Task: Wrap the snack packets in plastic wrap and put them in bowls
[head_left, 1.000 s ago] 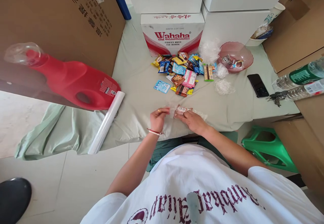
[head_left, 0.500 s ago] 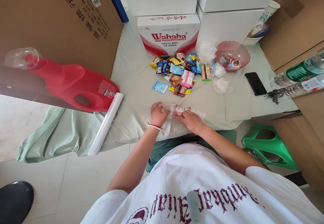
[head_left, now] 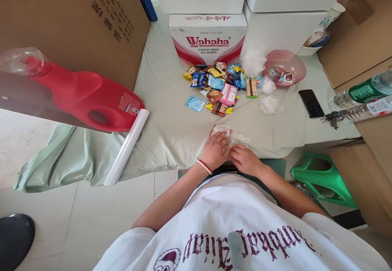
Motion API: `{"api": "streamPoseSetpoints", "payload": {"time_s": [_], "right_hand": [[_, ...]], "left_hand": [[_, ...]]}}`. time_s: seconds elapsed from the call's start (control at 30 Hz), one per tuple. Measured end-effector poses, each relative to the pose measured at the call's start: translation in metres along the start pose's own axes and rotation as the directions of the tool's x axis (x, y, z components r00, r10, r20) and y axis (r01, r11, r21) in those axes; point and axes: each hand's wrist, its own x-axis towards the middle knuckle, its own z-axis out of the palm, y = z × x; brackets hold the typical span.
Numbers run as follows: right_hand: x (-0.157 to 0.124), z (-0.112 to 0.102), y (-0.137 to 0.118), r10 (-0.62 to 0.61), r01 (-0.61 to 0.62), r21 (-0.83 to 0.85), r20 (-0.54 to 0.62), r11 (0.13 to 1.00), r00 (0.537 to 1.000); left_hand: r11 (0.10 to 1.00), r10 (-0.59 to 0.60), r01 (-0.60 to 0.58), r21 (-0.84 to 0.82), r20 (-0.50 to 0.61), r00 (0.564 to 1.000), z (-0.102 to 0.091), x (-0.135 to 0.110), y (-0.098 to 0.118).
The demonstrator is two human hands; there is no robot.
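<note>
My left hand, with a red cord at the wrist, lies over a small snack packet wrapped in clear plastic film on the pale green cloth. Its fingers press down on the wrapped packet. My right hand sits just to the right, fingers curled on the film's near edge. Further back lies a pile of several colourful snack packets. A roll of clear film rests at the cloth's left edge.
A red detergent jug lies at left by a big cardboard box. A Wahaha carton, a pink bowl, film wads, a black phone, keys, bottles and a green stool surround the cloth.
My left hand has moved right, from the film's left end onto the wrapped packet. My right hand has drawn back towards me, and the two hands now lie close together.
</note>
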Motion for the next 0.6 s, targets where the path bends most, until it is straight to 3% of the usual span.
{"api": "streamPoseSetpoints", "payload": {"time_s": [0.07,0.13,0.2,0.27,0.37,0.47,0.53,0.6], "right_hand": [[-0.010,-0.007,0.005,0.206,-0.215,-0.032,-0.168,0.976,0.964],[-0.014,-0.012,0.010,0.424,-0.474,-0.090,-0.324,0.876,0.846],[-0.013,-0.017,0.017,0.559,-0.623,-0.123,-0.334,0.773,0.759],[-0.008,-0.023,0.024,0.641,-0.664,-0.085,-0.193,0.743,0.743],[0.011,-0.036,0.034,0.690,-0.677,0.199,0.003,0.709,0.724],[0.049,-0.046,0.033,0.680,-0.609,0.461,0.018,0.645,0.733],[0.082,-0.047,0.023,0.652,-0.587,0.460,0.024,0.666,0.758],[0.113,-0.041,0.009,0.615,-0.602,0.301,0.060,0.740,0.786]], "left_hand": [[0.996,0.047,-0.047,0.071,0.006,0.999,0.004,-0.007,-0.003],[0.995,0.066,-0.064,0.075,-0.020,0.998,0.008,-0.010,-0.008],[0.996,0.072,-0.070,0.051,-0.053,0.996,0.011,-0.011,-0.014],[0.996,0.080,-0.078,0.040,-0.066,0.995,0.015,-0.011,-0.019],[0.992,0.103,-0.098,0.076,-0.054,0.993,0.020,-0.013,-0.023],[0.982,0.127,-0.120,0.144,-0.043,0.991,0.027,-0.017,-0.022],[0.973,0.142,-0.133,0.187,-0.033,0.989,0.032,-0.019,-0.020],[0.967,0.145,-0.135,0.218,-0.033,0.989,0.037,-0.020,-0.017]]}}
